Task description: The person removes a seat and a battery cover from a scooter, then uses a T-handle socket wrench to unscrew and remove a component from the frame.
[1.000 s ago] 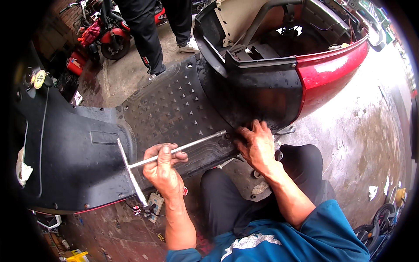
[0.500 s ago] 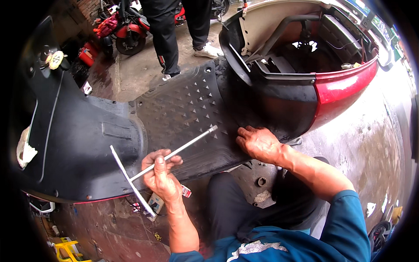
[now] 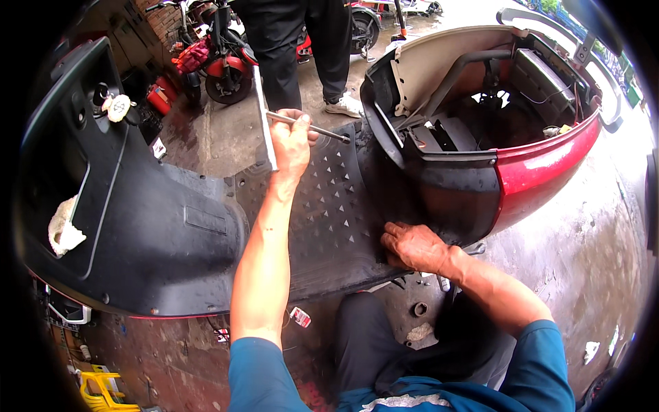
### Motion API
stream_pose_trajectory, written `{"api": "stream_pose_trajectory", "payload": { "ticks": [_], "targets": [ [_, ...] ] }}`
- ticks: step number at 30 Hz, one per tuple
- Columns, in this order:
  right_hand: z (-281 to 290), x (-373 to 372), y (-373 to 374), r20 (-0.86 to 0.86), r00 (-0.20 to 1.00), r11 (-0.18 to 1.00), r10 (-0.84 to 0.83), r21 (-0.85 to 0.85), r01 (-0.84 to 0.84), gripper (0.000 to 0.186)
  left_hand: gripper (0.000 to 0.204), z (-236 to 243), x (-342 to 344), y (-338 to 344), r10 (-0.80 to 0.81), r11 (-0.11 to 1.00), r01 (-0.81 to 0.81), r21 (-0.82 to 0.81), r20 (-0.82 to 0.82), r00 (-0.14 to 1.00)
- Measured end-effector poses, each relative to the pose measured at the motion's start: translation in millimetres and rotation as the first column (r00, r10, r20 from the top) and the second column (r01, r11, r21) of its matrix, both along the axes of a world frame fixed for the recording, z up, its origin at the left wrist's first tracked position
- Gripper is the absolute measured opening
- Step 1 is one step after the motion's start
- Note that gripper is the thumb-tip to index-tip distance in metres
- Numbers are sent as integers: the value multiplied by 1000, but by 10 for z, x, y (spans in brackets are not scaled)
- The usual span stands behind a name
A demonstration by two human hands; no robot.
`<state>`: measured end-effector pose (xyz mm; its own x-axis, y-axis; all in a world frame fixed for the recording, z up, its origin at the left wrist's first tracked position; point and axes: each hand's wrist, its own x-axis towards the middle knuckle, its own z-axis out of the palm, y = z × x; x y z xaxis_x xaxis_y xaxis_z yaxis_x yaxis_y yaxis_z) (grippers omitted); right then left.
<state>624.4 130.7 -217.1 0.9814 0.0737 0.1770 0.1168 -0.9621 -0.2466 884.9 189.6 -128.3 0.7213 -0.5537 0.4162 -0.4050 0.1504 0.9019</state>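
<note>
My left hand point(image 3: 291, 145) is closed around a T-handle socket wrench point(image 3: 329, 132), reaching across the black scooter footboard point(image 3: 312, 247). The wrench's shaft points right, its socket end at or just over the bolt hole in the footboard's far right corner; contact cannot be made out. Its white-looking crossbar stands on the left of my hand. My right hand point(image 3: 417, 246) rests low at the footboard's near right edge, beside the dark panel under the seat area. Its fingers are curled together, and whatever they hold is hidden.
The open red rear body point(image 3: 549, 154) rises on the right, the black front shield point(image 3: 154, 220) on the left. A person in dark trousers point(image 3: 328, 55) stands beyond the footboard. A metal ring point(image 3: 420, 310) lies on the floor by my knees; a yellow plastic stool point(image 3: 103, 391) is lower left.
My left hand has carried the wrench forward, away from me, to the footboard's far right corner. My right hand keeps its place on the footboard edge. The view has shifted slightly.
</note>
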Motion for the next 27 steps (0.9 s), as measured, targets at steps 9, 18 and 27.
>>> {"api": "stream_pose_trajectory", "payload": {
  "ticks": [9, 18, 27],
  "targets": [
    [-53, -32, -49, 19, 1000, 997, -21, 77, 20, 32, 10, -179, 330, -441, 53, 996, -57, 68, 48, 997],
    [1063, -119, 17, 597, 798, 982, -83, 184, -36, 33, 13, -78, 504, -527, -103, 953, 78, 294, 72, 992],
    [2127, 940, -860, 386, 821, 904, -420, 259, 341, 55, 15, 1, 593, -931, 3, 904, -127, 409, 291, 957]
  ]
}}
